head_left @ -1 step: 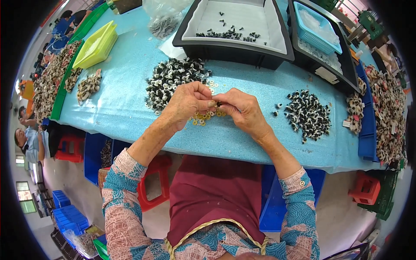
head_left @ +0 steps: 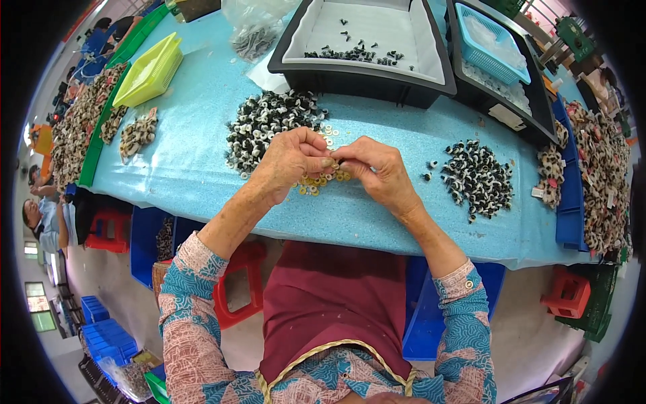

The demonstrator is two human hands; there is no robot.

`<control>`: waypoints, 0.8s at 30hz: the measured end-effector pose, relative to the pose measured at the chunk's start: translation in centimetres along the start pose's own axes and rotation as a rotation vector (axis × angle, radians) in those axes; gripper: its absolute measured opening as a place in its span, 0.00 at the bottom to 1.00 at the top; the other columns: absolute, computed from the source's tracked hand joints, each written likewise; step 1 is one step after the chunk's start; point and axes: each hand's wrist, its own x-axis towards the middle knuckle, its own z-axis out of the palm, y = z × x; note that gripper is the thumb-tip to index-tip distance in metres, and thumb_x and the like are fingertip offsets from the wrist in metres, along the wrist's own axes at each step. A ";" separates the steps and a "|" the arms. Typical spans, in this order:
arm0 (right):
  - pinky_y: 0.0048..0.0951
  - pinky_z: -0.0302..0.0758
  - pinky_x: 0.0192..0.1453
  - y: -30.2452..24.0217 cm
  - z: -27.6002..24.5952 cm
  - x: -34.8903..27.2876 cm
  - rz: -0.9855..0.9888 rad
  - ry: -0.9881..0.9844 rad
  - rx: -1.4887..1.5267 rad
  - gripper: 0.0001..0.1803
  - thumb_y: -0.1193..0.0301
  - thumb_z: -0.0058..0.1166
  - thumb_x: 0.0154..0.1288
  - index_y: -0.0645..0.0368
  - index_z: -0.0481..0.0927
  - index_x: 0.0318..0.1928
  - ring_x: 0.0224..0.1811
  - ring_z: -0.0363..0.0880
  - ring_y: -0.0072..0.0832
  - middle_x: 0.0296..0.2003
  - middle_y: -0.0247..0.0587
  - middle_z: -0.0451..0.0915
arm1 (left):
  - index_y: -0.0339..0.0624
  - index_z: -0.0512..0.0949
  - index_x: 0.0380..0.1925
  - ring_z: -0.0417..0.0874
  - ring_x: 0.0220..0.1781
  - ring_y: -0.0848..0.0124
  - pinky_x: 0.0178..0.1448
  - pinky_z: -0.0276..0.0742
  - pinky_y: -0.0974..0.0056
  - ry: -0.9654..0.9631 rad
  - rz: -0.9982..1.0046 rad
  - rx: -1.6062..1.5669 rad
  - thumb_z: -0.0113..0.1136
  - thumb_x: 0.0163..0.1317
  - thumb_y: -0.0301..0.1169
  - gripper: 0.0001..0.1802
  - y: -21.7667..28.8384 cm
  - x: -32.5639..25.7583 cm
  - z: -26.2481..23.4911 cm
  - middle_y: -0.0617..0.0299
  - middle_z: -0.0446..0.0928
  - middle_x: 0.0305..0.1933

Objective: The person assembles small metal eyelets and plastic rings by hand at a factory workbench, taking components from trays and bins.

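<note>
Over the blue-covered table [head_left: 202, 168], my left hand [head_left: 286, 165] and my right hand [head_left: 382, 174] meet, fingertips nearly touching. My right thumb and forefinger pinch a small dark piece. Against it my left fingers are pinched closed, and what they hold is mostly hidden. Loose yellow and cream rings [head_left: 309, 190] lie on the table just beneath my fingers. Behind my left hand spreads a heap of small black and white pieces [head_left: 269, 121]. A second heap of black and white pieces [head_left: 476, 178] lies to the right of my right hand.
A black tray lined with white [head_left: 367, 81] holds black stemmed pieces at the back. Beside it, a light blue basket [head_left: 494, 47] sits in another black tray. A yellow-green basket [head_left: 149, 71] stands left. Spotted plush pieces [head_left: 605, 175] pile up at both sides. Red stools [head_left: 245, 289] stand below.
My right fingers have shifted very slightly against the small piece. All else looks the same.
</note>
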 end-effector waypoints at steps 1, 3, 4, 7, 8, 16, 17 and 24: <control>0.20 0.73 0.36 0.0 -0.1 0.0 -0.002 0.000 -0.001 0.10 0.80 0.54 0.58 0.63 0.80 0.42 0.30 0.74 0.19 0.30 0.31 0.77 | 0.35 0.72 0.32 0.79 0.28 0.75 0.33 0.76 0.72 0.000 0.002 0.000 0.59 0.53 0.18 0.07 -0.1 -0.2 -0.1 0.58 0.78 0.29; 0.20 0.73 0.35 0.0 -0.5 0.0 0.367 0.026 0.535 0.08 0.78 0.53 0.60 0.64 0.80 0.41 0.30 0.73 0.19 0.30 0.32 0.77 | 0.34 0.72 0.33 0.80 0.28 0.73 0.33 0.76 0.71 0.171 0.227 0.230 0.58 0.51 0.17 0.09 -0.6 -0.5 -0.6 0.58 0.78 0.29; 0.21 0.73 0.34 0.0 -1.1 0.0 0.421 -0.009 0.597 0.08 0.74 0.52 0.64 0.64 0.78 0.41 0.29 0.73 0.19 0.30 0.33 0.77 | 0.35 0.72 0.33 0.80 0.29 0.73 0.33 0.76 0.71 0.245 0.330 0.379 0.58 0.50 0.18 0.10 -1.0 -0.6 -1.0 0.59 0.79 0.29; 0.21 0.73 0.33 0.0 -1.5 -0.1 0.511 0.022 0.807 0.10 0.69 0.49 0.67 0.62 0.75 0.42 0.28 0.73 0.19 0.30 0.35 0.76 | 0.36 0.72 0.32 0.79 0.29 0.76 0.35 0.75 0.71 0.381 0.525 0.569 0.59 0.50 0.19 0.09 -1.6 -2.2 -1.0 0.60 0.78 0.29; 0.21 0.73 0.33 0.2 -1.6 -0.1 0.508 0.025 0.802 0.10 0.69 0.49 0.67 0.62 0.75 0.42 0.28 0.73 0.19 0.30 0.35 0.76 | 0.37 0.72 0.31 0.78 0.29 0.74 0.35 0.74 0.69 0.410 0.533 0.614 0.59 0.50 0.19 0.08 -2.1 -2.9 -1.0 0.59 0.78 0.28; 0.18 0.70 0.27 1.2 -1.6 -0.1 0.593 0.115 1.106 0.10 0.69 0.48 0.67 0.64 0.72 0.42 0.24 0.70 0.19 0.28 0.36 0.75 | 0.41 0.73 0.28 0.76 0.27 0.63 0.31 0.72 0.63 0.445 1.010 0.832 0.63 0.46 0.16 0.11 -6.1 -4.4 -0.8 0.59 0.76 0.27; 0.18 0.70 0.27 1.2 -1.5 -0.1 0.597 0.116 1.102 0.10 0.69 0.48 0.67 0.64 0.72 0.42 0.24 0.70 0.19 0.28 0.36 0.75 | 0.41 0.73 0.28 0.76 0.27 0.63 0.31 0.72 0.63 0.443 1.008 0.826 0.63 0.46 0.16 0.11 -6.2 -4.4 -1.0 0.59 0.76 0.27; 0.15 0.64 0.20 0.5 -1.9 0.0 0.607 0.179 0.843 0.05 0.75 0.48 0.64 0.63 0.73 0.38 0.19 0.67 0.14 0.22 0.34 0.73 | 0.39 0.72 0.27 0.75 0.26 0.61 0.31 0.70 0.62 0.362 1.094 0.894 0.62 0.44 0.15 0.12 -6.7 -4.3 -1.1 0.57 0.75 0.26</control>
